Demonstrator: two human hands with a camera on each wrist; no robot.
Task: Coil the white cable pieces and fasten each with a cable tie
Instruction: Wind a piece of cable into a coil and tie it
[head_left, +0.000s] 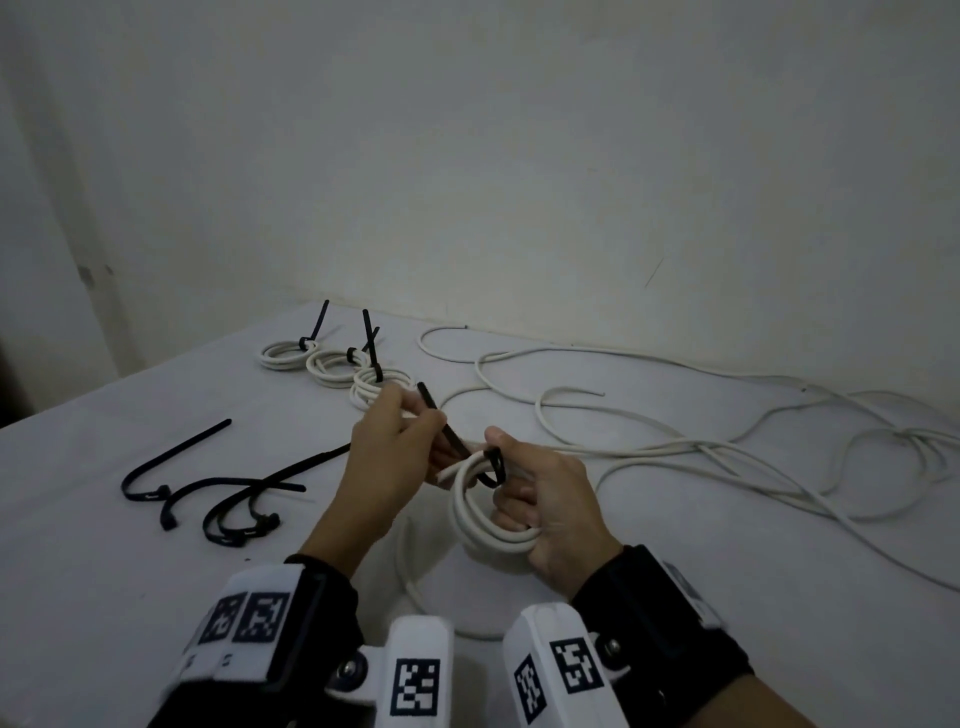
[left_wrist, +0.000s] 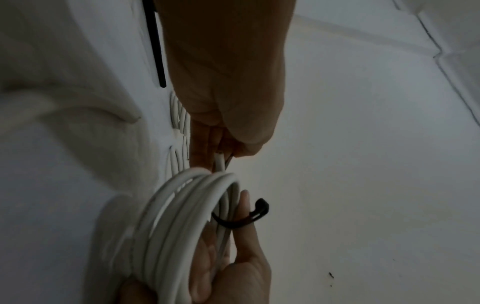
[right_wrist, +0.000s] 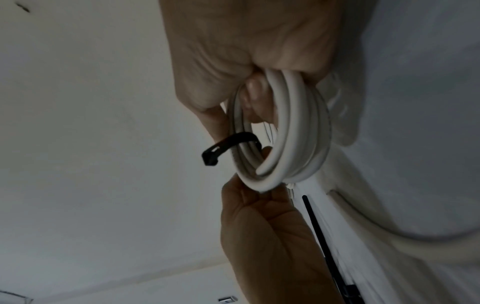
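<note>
Right hand (head_left: 550, 499): fingers curled round white cable coil (head_left: 485, 512), held above table (head_left: 104, 561) | left hand (head_left: 395, 441): pinching black cable tie (head_left: 451, 434) looped through coil | 3 tied coils (head_left: 332, 366) beyond left hand.

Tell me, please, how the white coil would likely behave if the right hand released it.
Probably springs open: the right hand grips the coil, and the black tie looks unclosed. Seemingly stiffish: its end juts straight.
</note>
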